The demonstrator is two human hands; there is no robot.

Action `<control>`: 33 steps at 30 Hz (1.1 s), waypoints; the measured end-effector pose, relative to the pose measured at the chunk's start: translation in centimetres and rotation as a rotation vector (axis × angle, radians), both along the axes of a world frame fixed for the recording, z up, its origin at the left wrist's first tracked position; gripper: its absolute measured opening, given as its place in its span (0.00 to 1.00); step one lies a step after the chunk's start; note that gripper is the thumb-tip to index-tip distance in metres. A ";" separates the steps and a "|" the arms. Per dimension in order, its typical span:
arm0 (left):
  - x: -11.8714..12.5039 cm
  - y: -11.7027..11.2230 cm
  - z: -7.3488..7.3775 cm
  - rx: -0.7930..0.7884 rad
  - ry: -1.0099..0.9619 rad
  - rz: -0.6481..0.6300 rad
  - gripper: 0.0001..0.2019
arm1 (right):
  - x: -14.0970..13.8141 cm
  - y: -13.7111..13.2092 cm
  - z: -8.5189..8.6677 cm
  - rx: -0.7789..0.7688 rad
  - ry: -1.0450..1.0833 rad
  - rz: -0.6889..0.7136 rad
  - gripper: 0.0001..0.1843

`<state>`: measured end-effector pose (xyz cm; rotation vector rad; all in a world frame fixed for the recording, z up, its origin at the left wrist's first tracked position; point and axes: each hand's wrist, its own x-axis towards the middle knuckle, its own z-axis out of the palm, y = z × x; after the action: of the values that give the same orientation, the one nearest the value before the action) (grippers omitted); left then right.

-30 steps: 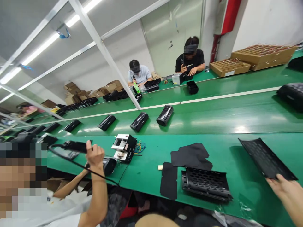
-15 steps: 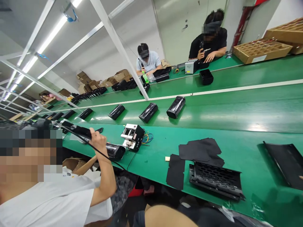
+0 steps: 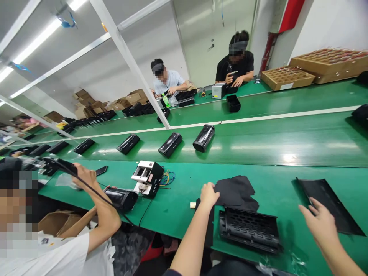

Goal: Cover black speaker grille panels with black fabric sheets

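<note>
Black sheets (image 3: 236,188) | green bench (image 3: 172,220) | left fingers (image 3: 211,187) likely touching | door (image 3: 197,42) beyond

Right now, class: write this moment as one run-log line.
left hand: at black sheets, grip unclear | right hand: open, at curved black panel, contact unclear | perforated black shell: on green table

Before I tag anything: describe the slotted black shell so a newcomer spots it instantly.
Start at the green bench nearest the camera. At its front edge, between the wearer's left hand and right hand, lies the slotted black shell, just nearer than the fanned black sheets. Its rows of holes show clearly, unlike the flat sheets or the smoother-looking shell by the right hand.
</note>
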<state>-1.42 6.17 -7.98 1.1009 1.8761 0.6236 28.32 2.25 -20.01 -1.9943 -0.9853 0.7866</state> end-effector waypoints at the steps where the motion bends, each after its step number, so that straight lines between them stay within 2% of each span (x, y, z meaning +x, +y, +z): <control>1: -0.7 0.3 -1.7 -0.028 0.061 0.062 0.11 | -0.5 -0.1 0.0 -0.004 0.014 0.022 0.37; 3: -1.7 0.4 -4.3 -0.077 0.160 0.156 0.13 | -1.5 -0.4 -0.1 -0.002 0.032 0.077 0.35; 6: -2.1 0.4 -6.8 -0.127 0.233 0.205 0.11 | -3.0 -0.9 -0.3 0.029 0.011 0.158 0.31; 10: -2.3 0.4 -8.7 -0.130 0.243 0.210 0.09 | -5.0 -1.2 0.1 0.089 -0.043 0.267 0.23; 13: -2.7 0.5 -9.2 -0.105 0.201 0.210 0.10 | -7.3 -0.6 1.3 0.156 -0.070 0.382 0.18; 16: -2.8 0.7 -9.0 -0.037 0.133 0.186 0.05 | -10.3 0.4 2.7 0.242 -0.066 0.561 0.14; 19: -2.2 0.8 -8.0 0.052 0.007 0.150 0.04 | -13.6 1.5 3.7 0.301 -0.060 0.734 0.09; 23: -0.5 0.3 -6.5 0.100 -0.300 0.091 0.08 | -16.6 2.8 3.9 0.324 -0.084 0.826 0.07; 27: 0.9 -0.7 -5.3 0.037 -0.582 0.096 0.16 | -16.6 3.7 3.7 0.322 -0.110 0.818 0.04; 33: 1.6 -1.0 -4.0 -0.053 -0.857 0.091 0.19 | -15.3 3.5 4.1 0.318 -0.059 0.810 0.05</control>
<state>0.18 5.12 -11.97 0.5629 1.1828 0.9111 13.00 5.80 -15.91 -1.3234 -1.8658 0.9065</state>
